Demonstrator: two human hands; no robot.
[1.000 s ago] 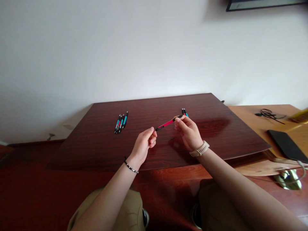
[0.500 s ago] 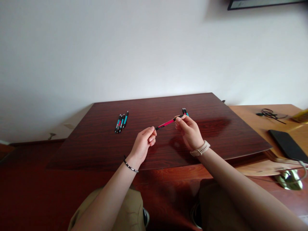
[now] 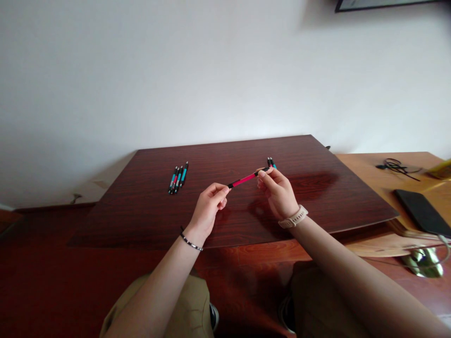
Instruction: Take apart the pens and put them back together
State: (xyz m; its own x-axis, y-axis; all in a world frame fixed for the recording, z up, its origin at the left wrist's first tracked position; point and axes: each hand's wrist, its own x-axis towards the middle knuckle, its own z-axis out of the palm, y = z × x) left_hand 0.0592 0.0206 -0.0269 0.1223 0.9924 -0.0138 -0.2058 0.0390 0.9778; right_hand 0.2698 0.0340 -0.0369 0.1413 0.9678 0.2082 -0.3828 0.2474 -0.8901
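Observation:
A pink pen with black ends [image 3: 246,179] is stretched between my two hands above the dark wooden table [image 3: 225,225]. My left hand [image 3: 210,205] pinches its lower left end. The upper right end is pinched by my right hand [image 3: 278,192], which wears a light watch band. On the table to the left lies a group of several pens [image 3: 178,178], mostly teal and black, one with a pink part. Just beyond my right hand lie two more pens [image 3: 271,162], partly hidden by it.
A lighter wooden table [image 3: 369,180] adjoins on the right, bearing a black cable [image 3: 396,166], a black phone-like device [image 3: 421,210] with a white cord, and a yellow object [image 3: 440,170]. The white wall [image 3: 211,75] stands behind.
The pink pen has been turned about its length, so its clip now shows on the upper side. My left fingers have shifted slightly on its end. My right hand has hardly moved.

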